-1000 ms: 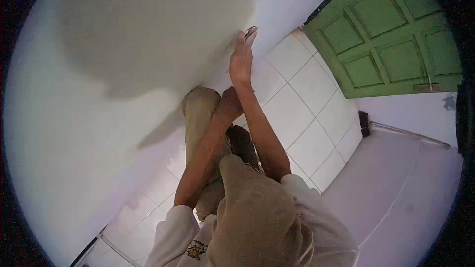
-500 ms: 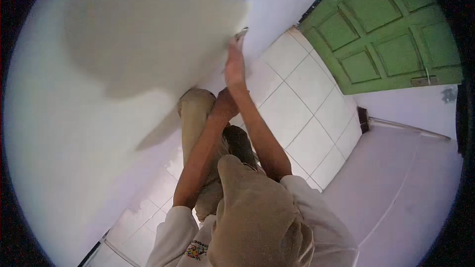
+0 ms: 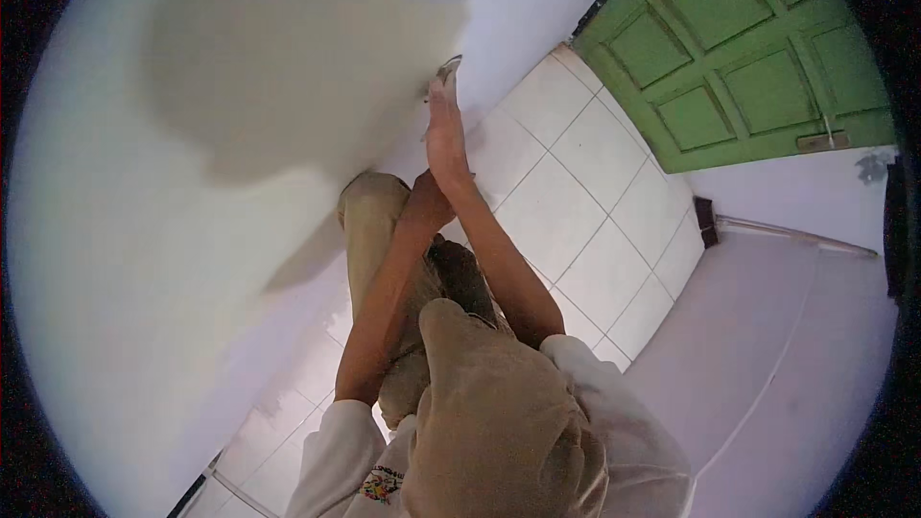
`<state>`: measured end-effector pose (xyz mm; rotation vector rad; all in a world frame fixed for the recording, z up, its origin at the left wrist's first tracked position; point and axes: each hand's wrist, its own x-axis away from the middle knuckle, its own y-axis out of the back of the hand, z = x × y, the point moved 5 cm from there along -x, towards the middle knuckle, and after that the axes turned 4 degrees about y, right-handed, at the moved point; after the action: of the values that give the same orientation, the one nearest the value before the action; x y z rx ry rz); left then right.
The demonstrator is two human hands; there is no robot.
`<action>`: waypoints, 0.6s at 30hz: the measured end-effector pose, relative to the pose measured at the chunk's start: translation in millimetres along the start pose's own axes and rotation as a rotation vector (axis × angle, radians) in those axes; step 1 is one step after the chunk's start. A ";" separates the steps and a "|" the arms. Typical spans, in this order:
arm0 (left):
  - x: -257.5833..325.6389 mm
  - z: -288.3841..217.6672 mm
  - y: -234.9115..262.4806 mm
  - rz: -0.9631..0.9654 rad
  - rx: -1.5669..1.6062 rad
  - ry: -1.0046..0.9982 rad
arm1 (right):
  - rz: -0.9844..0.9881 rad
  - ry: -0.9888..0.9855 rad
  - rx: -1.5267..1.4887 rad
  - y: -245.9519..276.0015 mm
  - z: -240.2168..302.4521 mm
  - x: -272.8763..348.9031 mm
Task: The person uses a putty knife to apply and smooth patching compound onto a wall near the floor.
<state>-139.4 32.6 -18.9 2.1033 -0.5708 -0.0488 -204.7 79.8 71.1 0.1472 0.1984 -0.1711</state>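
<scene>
My right hand (image 3: 446, 139) reaches up against the pale wall (image 3: 221, 259), its fingers closed on a small flat tool (image 3: 449, 66) with a thin dark edge. The tool looks like a scraper, but the hand covers most of it. Its edge lies at the wall surface. My left hand (image 3: 429, 203) is lower, close to my raised knee (image 3: 374, 194). The right wrist crosses in front of it and hides its fingers, so I cannot see what they hold, if anything.
White floor tiles (image 3: 556, 187) stretch right of my arms. At the upper right stands a green panelled door (image 3: 720, 48) with a metal handle (image 3: 823, 142). A lilac wall (image 3: 748, 326) rises on the right, near a dark block (image 3: 705, 221) at floor level. My shadow falls across the wall.
My right hand and the flat tool have shifted slightly left along the wall. My left hand has moved slightly left too, and the view has turned a little.
</scene>
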 end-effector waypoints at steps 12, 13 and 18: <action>1.9 0.9 1.8 -0.021 0.045 0.005 | 0.036 -0.248 -0.200 12.0 -6.2 -2.8; -0.9 -19.6 11.1 -0.016 0.049 0.025 | 0.008 -0.251 -0.233 27.0 -11.5 -13.6; -5.6 -33.7 13.3 -0.098 0.032 -0.049 | -0.016 -0.192 -0.222 39.8 -32.2 -35.2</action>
<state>-141.0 55.1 10.0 2.1657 -0.4996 -0.1481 -237.3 129.2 52.3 -0.0915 0.0268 -0.1764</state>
